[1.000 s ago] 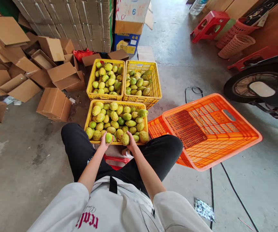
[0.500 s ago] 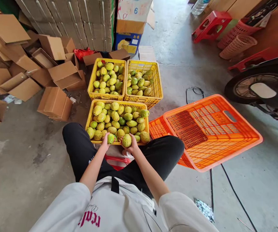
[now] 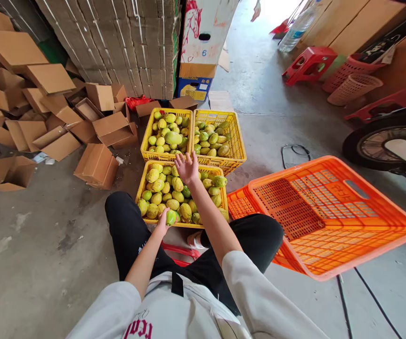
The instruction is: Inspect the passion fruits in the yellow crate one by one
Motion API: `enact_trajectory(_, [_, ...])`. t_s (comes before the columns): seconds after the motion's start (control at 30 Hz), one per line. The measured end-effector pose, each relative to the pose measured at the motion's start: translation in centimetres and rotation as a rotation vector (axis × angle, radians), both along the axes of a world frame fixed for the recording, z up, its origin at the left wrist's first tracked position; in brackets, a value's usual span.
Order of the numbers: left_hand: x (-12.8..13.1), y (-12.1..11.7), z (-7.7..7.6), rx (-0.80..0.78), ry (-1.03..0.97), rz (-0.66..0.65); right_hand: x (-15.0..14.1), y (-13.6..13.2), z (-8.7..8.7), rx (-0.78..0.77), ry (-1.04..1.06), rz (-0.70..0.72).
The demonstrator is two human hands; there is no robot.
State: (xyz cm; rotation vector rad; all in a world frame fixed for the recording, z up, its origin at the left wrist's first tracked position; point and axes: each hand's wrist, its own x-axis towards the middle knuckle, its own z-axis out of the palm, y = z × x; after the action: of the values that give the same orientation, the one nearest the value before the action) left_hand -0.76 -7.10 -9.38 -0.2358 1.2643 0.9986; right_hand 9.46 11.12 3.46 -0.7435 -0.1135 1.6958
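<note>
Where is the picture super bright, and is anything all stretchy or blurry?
Head view: the floor glares nearly white towards the top edge; head view: the orange crate looks stretched towards the right, probably by a wide lens; head view: the right hand and yellow-green fruits show no strong blur.

Person's hands (image 3: 188, 170): two; held fruit (image 3: 171, 217): one; yellow crates (image 3: 237, 136): three; orange crate (image 3: 347, 241): one; perforated baskets (image 3: 354, 89): two; plastic bottle (image 3: 296, 35): one; wheel (image 3: 352, 149): one; crated fruit (image 3: 177, 184): over forty, overlapping, exact count not readable; cartons (image 3: 96, 165): more than ten, partly hidden.
</note>
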Motion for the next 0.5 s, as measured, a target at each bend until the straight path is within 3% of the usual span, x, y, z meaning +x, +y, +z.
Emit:
enact_trajectory(0.1, [-0.1,0.2,0.3,-0.031,0.010,-0.018,1.9,-5.2,-2.0,-0.039,-0.098,0.137])
enact_trajectory(0.2, [-0.3,0.3,0.6,-0.040,0.028,-0.047,6.8,-13.0,-4.3,-0.133,-0.163,0.214])
enact_trajectory(0.27, [-0.4,0.4,0.8,-0.053,0.024,-0.066,11.2,-18.3,-4.8,-0.147,-0.222,0.123])
enact_trajectory(0.37, [0.2,1.2,1.4,-0.093,-0.019,-0.120,17.5,-25.6,-4.2,-0.137,-0.363,-0.150])
enact_trajectory(0.43, [1.3,3.0,2.0,-0.136,-0.047,-0.161,20.8,-29.5,-4.0,-0.171,-0.471,-0.300])
enact_trajectory(0.5, [3.2,5.9,3.0,-0.098,-0.062,-0.163,23.4,-32.8,-5.0,-0.254,-0.532,-0.382])
